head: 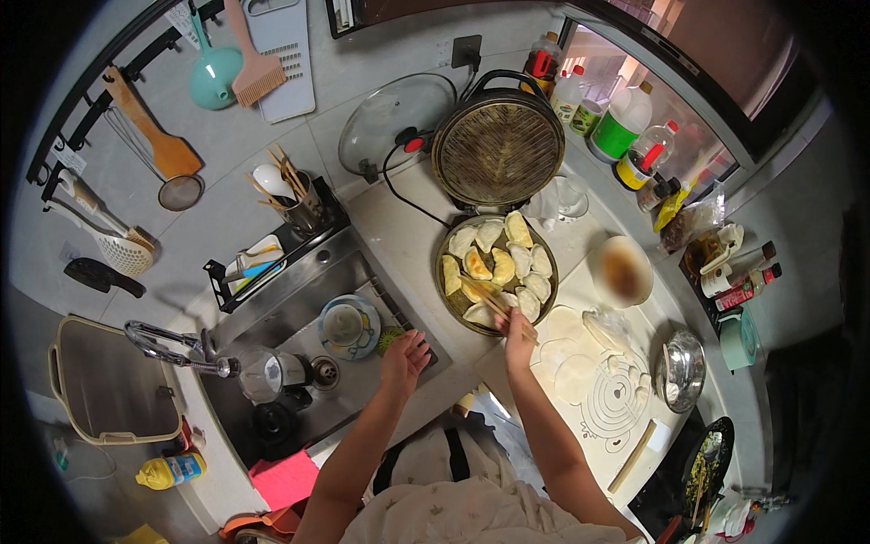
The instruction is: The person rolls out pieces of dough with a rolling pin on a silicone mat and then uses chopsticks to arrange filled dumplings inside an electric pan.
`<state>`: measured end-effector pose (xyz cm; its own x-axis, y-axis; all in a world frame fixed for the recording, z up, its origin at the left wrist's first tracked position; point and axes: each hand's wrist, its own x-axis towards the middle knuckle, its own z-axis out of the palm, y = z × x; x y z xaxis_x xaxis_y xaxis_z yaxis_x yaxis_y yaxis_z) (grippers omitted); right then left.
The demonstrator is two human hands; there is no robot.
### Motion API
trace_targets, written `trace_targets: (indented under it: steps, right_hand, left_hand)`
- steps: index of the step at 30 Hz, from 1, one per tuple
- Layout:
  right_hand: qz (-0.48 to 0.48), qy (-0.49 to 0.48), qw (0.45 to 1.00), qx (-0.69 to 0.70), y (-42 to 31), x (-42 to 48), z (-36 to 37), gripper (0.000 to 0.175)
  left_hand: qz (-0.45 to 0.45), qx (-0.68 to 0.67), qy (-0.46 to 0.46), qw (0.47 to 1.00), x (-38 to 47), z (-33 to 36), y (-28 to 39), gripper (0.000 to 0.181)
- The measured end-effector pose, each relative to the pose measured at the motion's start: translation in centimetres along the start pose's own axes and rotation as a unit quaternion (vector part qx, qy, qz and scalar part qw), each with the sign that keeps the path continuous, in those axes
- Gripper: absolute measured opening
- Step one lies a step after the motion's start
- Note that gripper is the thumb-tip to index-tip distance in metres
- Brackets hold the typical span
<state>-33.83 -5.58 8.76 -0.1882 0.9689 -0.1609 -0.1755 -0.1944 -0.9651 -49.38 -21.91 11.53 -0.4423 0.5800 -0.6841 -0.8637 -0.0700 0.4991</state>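
Note:
My right hand (520, 336) grips a pair of wooden chopsticks (484, 291) over the lower plate of an electric griddle (443, 299). The chopstick tips are among the dumplings, near a browned dumpling (477, 264); whether they touch one I cannot tell. Several dumplings lie on the plate, some yellowish, others pale. Behind it the ridged griddle lid (499, 146) stands raised. My left hand (406, 357) is held over the near right rim of the sink with nothing in it, its fingers loosely curled and apart. Round dough wrappers (578, 377) lie on a white mat right of my right hand.
The steel sink (353, 265) at left holds a bowl on a plate and a blender jug (265, 374). At right are a bowl of filling (622, 272), a steel bowl (680, 370), a rolling pin (632, 455) and a pan (708, 462). Bottles line the window sill.

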Motion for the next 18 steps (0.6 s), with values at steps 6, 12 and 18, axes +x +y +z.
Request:
trace_targets:
  steps: [6,12,18]
  right_hand:
    - [0.076,0.069,0.990,0.101,-0.3,1.1,0.3,0.033]
    - [-0.061,-0.042,0.991,-0.114,-4.0,-1.3,-6.2,0.027]
    - [-0.200,-0.221,0.895,-0.331,-6.6,-1.9,-10.4,0.017]
  left_hand:
    - [-0.019,0.027,-0.009,0.999,0.3,1.4,-0.7,0.024]
    - [-0.013,0.028,-0.016,0.999,0.4,1.1,-1.0,0.025]
    - [-0.018,0.032,-0.004,0.999,0.8,1.0,-1.6,0.023]
